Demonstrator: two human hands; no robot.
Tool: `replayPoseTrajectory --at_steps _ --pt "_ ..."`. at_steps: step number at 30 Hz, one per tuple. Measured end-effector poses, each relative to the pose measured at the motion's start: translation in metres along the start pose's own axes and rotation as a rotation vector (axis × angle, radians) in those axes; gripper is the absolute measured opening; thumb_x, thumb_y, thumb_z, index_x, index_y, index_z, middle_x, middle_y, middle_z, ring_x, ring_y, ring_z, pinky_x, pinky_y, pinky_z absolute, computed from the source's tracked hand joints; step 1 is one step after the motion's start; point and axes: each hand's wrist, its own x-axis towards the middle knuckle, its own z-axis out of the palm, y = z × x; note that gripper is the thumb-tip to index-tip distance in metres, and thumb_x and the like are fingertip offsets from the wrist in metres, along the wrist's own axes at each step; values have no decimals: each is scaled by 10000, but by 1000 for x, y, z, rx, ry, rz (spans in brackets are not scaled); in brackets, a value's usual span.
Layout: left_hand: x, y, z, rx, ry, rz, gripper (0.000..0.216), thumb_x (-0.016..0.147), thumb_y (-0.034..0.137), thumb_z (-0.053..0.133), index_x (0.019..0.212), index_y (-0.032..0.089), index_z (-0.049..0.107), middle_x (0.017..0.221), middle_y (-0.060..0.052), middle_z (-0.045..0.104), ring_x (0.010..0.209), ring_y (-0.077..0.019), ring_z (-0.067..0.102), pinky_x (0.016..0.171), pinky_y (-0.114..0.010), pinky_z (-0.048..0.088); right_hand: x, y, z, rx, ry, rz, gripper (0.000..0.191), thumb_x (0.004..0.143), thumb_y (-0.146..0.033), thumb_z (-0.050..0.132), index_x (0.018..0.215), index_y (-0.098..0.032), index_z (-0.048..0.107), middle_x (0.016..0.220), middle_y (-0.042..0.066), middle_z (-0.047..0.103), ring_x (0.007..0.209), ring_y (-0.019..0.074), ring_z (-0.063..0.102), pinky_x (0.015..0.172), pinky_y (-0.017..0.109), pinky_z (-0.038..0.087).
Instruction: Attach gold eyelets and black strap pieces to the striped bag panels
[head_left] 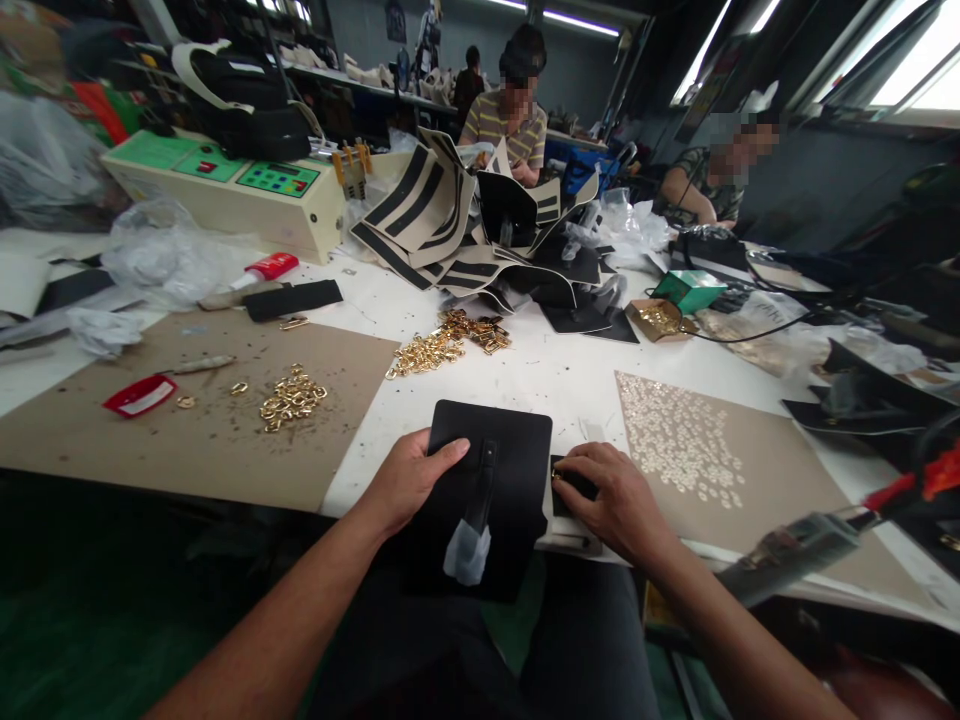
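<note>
My left hand (pixel 409 480) grips the left edge of a black leather panel (pixel 517 460), thumb on top and fingers underneath. The panel hangs over the table's front edge above my lap. Down its middle runs a narrow black strap (pixel 484 490) with a small metal stud near the top, its lower end wrapped in whitish film (pixel 467 553). Just right of the panel, my right hand (pixel 611 495) is closed, thumb and fingertips pinched at a small gold metal piece (pixel 556 475). Its shape is mostly hidden. Beneath those fingers lies a small black piece (pixel 574 485).
Gold rings (pixel 292 398) and gold hardware (pixel 427 352) lie in heaps. Small pale washers (pixel 682 440) cover a board at right. Beyond are stacked panels (pixel 420 205), a green-fronted machine (pixel 225 190) and a small gold-filled box (pixel 660 318). Several people sit behind.
</note>
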Motion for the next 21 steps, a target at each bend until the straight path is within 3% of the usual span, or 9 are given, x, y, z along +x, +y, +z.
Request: replayPoseTrajectory --at_steps 5,12,17,21 --pt "-1 0 1 -5 -5 0 384 840 480 808 1039 156 757 999 -70 816 825 -237 742 768 -342 592 3 -3 -1 -40 -15 -11 121 918 -256 689 991 -287 780 1024 33 716 940 243 642 856 403 470" --pt "-1 -1 0 -11 -13 -5 381 837 491 806 1023 162 765 991 -68 818 815 -232 739 740 -323 585 -1 4 0 98 1 12 145 955 -285 686 1044 -305 798 1060 40 716 1010 249 645 892 408 483" --pt "0 -1 -1 8 -10 7 359 845 488 800 1008 170 768 966 -53 818 805 -221 735 748 -316 580 -3 6 -1 16 26 117 114 901 -369 769 983 -293 790 1015 37 720 969 267 648 894 433 478" --pt "-1 -1 -1 5 -12 8 360 844 491 796 1015 176 768 959 -49 817 800 -230 738 748 -329 585 -3 1 -5 -17 -27 99 85 940 -339 720 965 -329 800 967 22 718 946 250 650 856 408 465"
